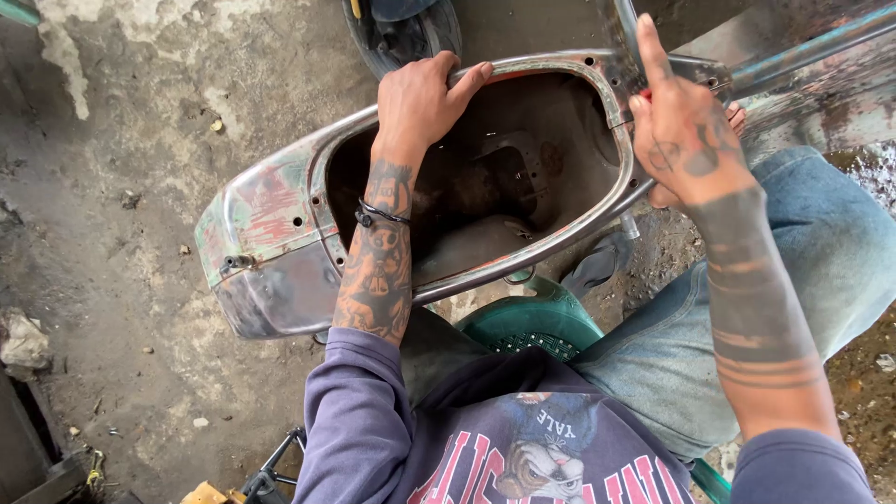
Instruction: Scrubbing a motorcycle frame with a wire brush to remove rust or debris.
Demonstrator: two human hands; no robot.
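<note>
Rough, stained concrete floor [140,187] underneath, littered with small stones. Nearest, a green plastic stool [532,322] just below the scooter body panel [271,233]. Panel resting over the lap, hollow side up, worn paint in green and red patches over bare metal. Left hand [420,98] curled over the panel's far rim, fingers closed around the edge. Right hand [681,131] at the panel's right end, forefinger raised, pinching something small and red, too hidden to name. Beyond the panel, a black tyre [401,28].
</note>
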